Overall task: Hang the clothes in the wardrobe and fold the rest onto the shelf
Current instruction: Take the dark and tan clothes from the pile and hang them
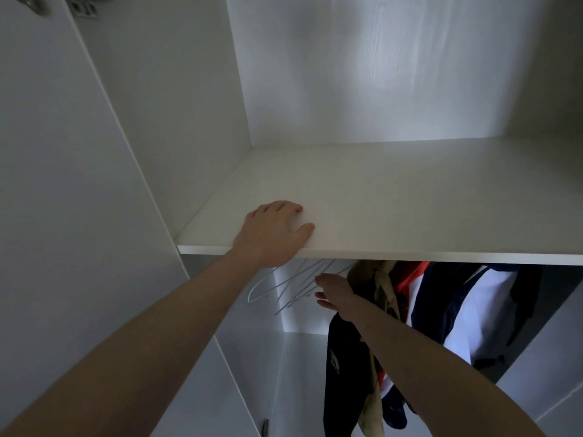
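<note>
The white wardrobe (176, 127) stood open, its left door (47, 184) swung out at the left edge of view, with a hinge (83, 9) at the top. A bare white shelf (410, 197) ran across the middle, and its front edge hid the rail and the tops of everything hanging below.

Under the shelf, a cluster of thin white wire hangers (293, 285) hung at the left, carrying nothing. Just right of them hung the clothes: a dark garment (342, 367) with a small white label, an olive-khaki piece (383, 288) bunched against it, and a navy, white and red jacket (467, 310) further right.

The left hand (273, 233) lay palm-down on the front edge of the shelf, fingers spread and holding nothing. The right hand (334, 293) reached in beneath the shelf, between the hangers and the olive-khaki piece, fingers loosely extended toward the wires. Whether it touched or gripped a hanger could not be made out.
</note>
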Demonstrator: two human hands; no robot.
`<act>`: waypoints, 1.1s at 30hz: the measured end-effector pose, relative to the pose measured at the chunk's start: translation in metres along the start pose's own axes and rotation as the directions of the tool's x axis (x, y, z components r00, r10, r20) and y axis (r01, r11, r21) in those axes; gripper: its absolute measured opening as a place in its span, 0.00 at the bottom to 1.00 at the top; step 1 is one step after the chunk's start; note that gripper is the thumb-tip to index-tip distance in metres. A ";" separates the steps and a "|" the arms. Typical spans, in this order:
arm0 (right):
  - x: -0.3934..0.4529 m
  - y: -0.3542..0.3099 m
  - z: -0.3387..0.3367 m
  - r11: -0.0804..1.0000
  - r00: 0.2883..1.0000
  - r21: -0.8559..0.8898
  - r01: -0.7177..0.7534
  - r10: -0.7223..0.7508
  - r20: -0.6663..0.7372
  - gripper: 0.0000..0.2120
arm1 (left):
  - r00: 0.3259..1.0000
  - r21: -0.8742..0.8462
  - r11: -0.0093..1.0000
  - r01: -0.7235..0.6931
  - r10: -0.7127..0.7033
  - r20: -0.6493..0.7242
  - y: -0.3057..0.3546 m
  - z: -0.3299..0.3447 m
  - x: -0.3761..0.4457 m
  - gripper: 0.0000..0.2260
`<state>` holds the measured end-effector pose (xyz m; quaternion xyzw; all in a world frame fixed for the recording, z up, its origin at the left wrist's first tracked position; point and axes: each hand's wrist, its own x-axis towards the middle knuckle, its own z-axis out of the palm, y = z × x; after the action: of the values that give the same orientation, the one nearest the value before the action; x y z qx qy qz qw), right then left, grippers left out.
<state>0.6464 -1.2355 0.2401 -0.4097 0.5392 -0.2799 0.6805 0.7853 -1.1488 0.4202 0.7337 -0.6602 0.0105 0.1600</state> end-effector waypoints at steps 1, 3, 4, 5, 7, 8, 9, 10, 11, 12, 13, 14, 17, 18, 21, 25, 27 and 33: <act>0.002 0.000 0.001 1.000 1.000 0.021 0.016 -0.016 -0.023 0.18 | 1.000 -0.001 1.000 0.002 -0.002 -0.001 0.000 0.000 0.000 0.33; 0.003 0.001 0.002 0.999 0.998 0.036 0.034 -0.032 -0.052 0.25 | 1.000 -0.004 1.000 0.002 -0.002 0.000 0.001 -0.001 0.000 0.33; 0.004 0.001 0.003 0.999 0.998 0.034 0.034 -0.032 -0.051 0.27 | 1.000 -0.008 1.000 0.001 -0.001 0.000 0.001 0.000 -0.001 0.33; 0.005 0.002 0.004 0.999 0.999 0.034 0.030 -0.028 -0.043 0.28 | 1.000 -0.012 1.000 0.000 0.000 0.000 0.001 0.000 -0.001 0.33; 0.007 0.002 0.007 0.998 0.999 0.051 0.023 -0.021 -0.030 0.28 | 1.000 -0.014 1.000 -0.006 0.006 -0.003 0.000 0.000 -0.001 0.32; 0.008 0.002 0.009 0.998 0.999 0.059 0.021 -0.019 -0.031 0.28 | 1.000 -0.013 1.000 -0.009 0.009 -0.004 0.000 -0.001 -0.001 0.32; 0.009 0.001 0.012 0.998 0.999 0.066 0.018 -0.015 -0.035 0.27 | 1.000 -0.013 1.000 -0.010 0.010 -0.006 0.001 0.000 -0.001 0.31; 0.010 0.001 0.016 0.997 0.999 0.079 0.012 -0.009 -0.040 0.27 | 1.000 -0.014 1.000 -0.011 0.011 -0.009 0.001 0.000 -0.001 0.31; 0.011 0.000 0.019 0.995 0.999 0.098 0.002 0.002 -0.042 0.26 | 1.000 -0.016 1.000 -0.011 0.011 -0.011 0.001 0.000 -0.001 0.31; 0.013 -0.001 0.021 0.993 0.999 0.118 -0.007 0.012 -0.041 0.24 | 1.000 -0.016 1.000 -0.012 0.012 -0.012 0.001 0.000 -0.001 0.31; 0.014 -0.002 0.023 0.991 0.999 0.133 -0.015 0.021 -0.041 0.22 | 1.000 -0.015 1.000 -0.014 0.014 -0.013 0.000 0.000 -0.001 0.31; 0.016 -0.001 0.025 0.990 0.999 0.137 -0.017 0.023 -0.044 0.20 | 1.000 -0.015 1.000 -0.016 0.016 -0.013 0.000 0.000 -0.001 0.31; 0.018 0.004 0.028 0.993 0.998 0.118 0.027 -0.021 -0.057 0.12 | 1.000 -0.016 1.000 -0.015 0.015 -0.014 -0.001 0.000 0.000 0.31; 0.019 0.006 0.029 0.992 0.996 0.114 0.055 -0.047 -0.069 0.09 | 1.000 -0.016 1.000 -0.015 0.014 -0.016 -0.001 0.000 0.000 0.31; 0.019 0.008 0.029 0.988 0.984 0.071 0.137 -0.128 -0.126 0.08 | 1.000 -0.019 1.000 -0.013 0.012 -0.020 -0.002 0.000 0.000 0.32; 0.015 0.014 0.021 0.972 0.961 -0.037 0.234 -0.237 -0.144 0.09 | 0.999 -0.013 1.000 -0.015 0.015 -0.029 -0.002 0.001 0.001 0.31; 0.011 0.019 0.016 0.954 0.944 -0.082 0.290 -0.299 -0.140 0.10 | 0.999 -0.014 1.000 -0.015 0.015 -0.033 -0.003 0.002 0.001 0.30; -0.021 0.034 -0.003 0.957 0.950 -0.045 0.287 -0.290 -0.111 0.12 | 1.000 -0.022 1.000 -0.020 0.020 -0.021 -0.003 -0.001 0.001 0.32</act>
<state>0.6360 -1.2016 0.2208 -0.4767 0.5162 -0.3922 0.5937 0.7883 -1.1491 0.4202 0.7252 -0.6659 0.0125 0.1747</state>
